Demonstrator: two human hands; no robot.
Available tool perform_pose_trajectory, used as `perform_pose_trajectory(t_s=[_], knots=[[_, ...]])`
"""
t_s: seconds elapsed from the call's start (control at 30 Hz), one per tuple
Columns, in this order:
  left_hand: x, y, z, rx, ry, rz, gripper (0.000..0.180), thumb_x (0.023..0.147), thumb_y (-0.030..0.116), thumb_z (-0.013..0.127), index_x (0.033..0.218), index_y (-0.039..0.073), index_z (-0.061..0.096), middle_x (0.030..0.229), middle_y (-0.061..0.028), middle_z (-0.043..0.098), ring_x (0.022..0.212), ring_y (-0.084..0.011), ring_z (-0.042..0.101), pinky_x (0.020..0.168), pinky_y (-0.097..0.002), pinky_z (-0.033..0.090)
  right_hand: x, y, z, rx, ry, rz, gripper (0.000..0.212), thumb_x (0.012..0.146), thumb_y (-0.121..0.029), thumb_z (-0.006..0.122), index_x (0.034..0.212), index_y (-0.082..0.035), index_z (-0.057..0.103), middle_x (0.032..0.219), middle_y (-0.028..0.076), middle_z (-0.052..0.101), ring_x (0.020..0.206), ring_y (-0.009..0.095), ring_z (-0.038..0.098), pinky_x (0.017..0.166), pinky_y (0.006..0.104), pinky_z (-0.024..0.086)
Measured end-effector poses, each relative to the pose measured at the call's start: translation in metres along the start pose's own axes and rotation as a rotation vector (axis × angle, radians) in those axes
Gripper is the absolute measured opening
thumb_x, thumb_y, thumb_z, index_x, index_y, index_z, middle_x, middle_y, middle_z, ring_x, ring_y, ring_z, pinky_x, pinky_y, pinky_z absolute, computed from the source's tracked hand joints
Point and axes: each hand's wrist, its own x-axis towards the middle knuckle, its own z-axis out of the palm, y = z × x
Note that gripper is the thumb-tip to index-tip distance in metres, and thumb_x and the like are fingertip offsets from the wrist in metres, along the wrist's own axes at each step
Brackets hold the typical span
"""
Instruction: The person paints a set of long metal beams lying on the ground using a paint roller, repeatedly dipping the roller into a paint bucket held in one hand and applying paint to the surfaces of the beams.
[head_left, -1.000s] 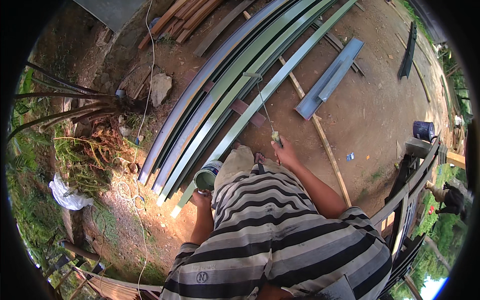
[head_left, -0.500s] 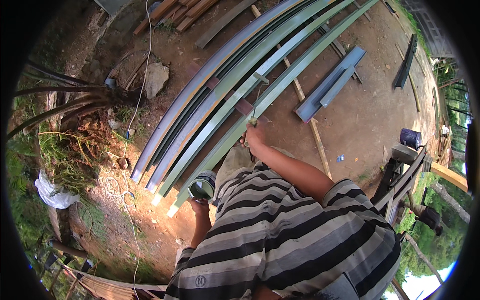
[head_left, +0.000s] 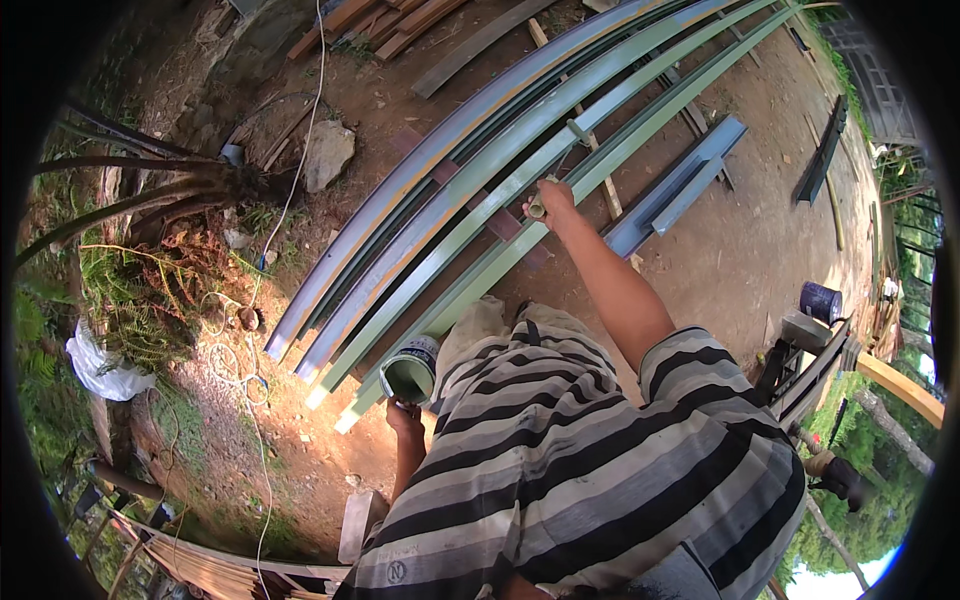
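Observation:
My left hand (head_left: 404, 412) is closed on a paint can (head_left: 425, 352), tilted so that its dark open mouth shows, beside the near ends of the beams. With my right arm stretched forward, my right hand (head_left: 556, 198) grips the handle of a small paint roller (head_left: 578, 131). The roller head is at a long pale green metal beam (head_left: 540, 160); whether it touches is hard to tell. Nearer to me runs another green beam (head_left: 480, 272), under my right hand. Farther left lie grey-blue beams (head_left: 395, 195) with orange-brown streaks, side by side.
Two short blue-grey metal channels (head_left: 690, 190) lie on the dirt to the right. A dark bucket (head_left: 822, 302) stands farther right. At the left are a large rock (head_left: 328, 157), a white cord (head_left: 262, 455) and a white plastic bag (head_left: 105, 368). Timber supports (head_left: 612, 200) run under the beams.
My right hand has reached farther forward and right, carrying the roller along the beam away from me. My left hand still holds the can in nearly the same place.

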Motion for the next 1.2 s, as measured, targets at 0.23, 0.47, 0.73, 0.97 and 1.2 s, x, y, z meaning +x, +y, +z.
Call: perform_pose_trajectory(t_s=[0.23, 0.47, 0.73, 0.97, 1.2], knots=[[-0.014, -0.001, 0.038, 0.086, 0.06, 0.069, 0.023, 0.092, 0.026, 0.057, 0.072, 0.016, 0.049, 0.061, 0.0008, 0.049, 0.051, -0.0134, 0.046, 0.046, -0.0263, 0.034, -0.115, 0.105, 0.033, -0.114, -0.147, 0.121, 0.032, 0.101, -0.015, 0.052, 0.126, -0.006, 0.035, 0.089, 0.017, 0.055, 0.063, 0.031, 0.066, 0.053, 0.0491, 0.066], [-0.011, -0.012, 0.06, -0.013, -0.081, 0.075, 0.023, 0.091, 0.028, 0.055, 0.073, 0.016, 0.049, 0.062, -0.0004, 0.047, 0.058, -0.0167, 0.047, 0.055, -0.0298, 0.038, -0.093, 0.075, 0.006, 0.067, -0.181, 0.092, 0.029, 0.104, -0.017, 0.052, 0.127, -0.011, 0.034, 0.084, 0.012, 0.059, 0.059, 0.028, 0.066, 0.052, 0.0448, 0.063], [-0.059, -0.051, 0.13, -0.037, -0.011, 0.201, 0.021, 0.094, 0.027, 0.057, 0.078, 0.014, 0.051, 0.06, -0.0002, 0.048, 0.055, -0.0175, 0.05, 0.051, -0.0312, 0.044, -0.115, -0.042, -0.2, -0.521, -0.444, 0.024, 0.034, 0.102, -0.015, 0.057, 0.132, -0.009, 0.043, 0.085, 0.01, 0.061, 0.057, 0.02, 0.061, 0.043, 0.038, 0.05], [-0.102, -0.099, 0.207, -0.092, 0.005, 0.361, 0.025, 0.093, 0.024, 0.06, 0.073, 0.011, 0.052, 0.059, -0.0015, 0.048, 0.047, -0.0145, 0.045, 0.044, -0.0288, 0.037, -0.23, -0.166, -0.326, -1.353, -0.546, -0.366, 0.052, 0.09, -0.011, 0.068, 0.141, -0.006, 0.058, 0.096, 0.013, 0.071, 0.068, 0.018, 0.062, 0.063, 0.0341, 0.051], [-0.105, -0.167, 0.26, -0.078, -0.086, 0.369, 0.026, 0.093, 0.028, 0.061, 0.075, 0.011, 0.055, 0.06, -0.0009, 0.049, 0.052, -0.0132, 0.048, 0.048, -0.0285, 0.04, -0.271, -0.214, -0.332, -1.762, -0.838, -0.825, 0.044, 0.087, -0.013, 0.069, 0.13, -0.005, 0.065, 0.11, 0.027, 0.07, 0.096, 0.043, 0.068, 0.088, 0.0468, 0.053]])
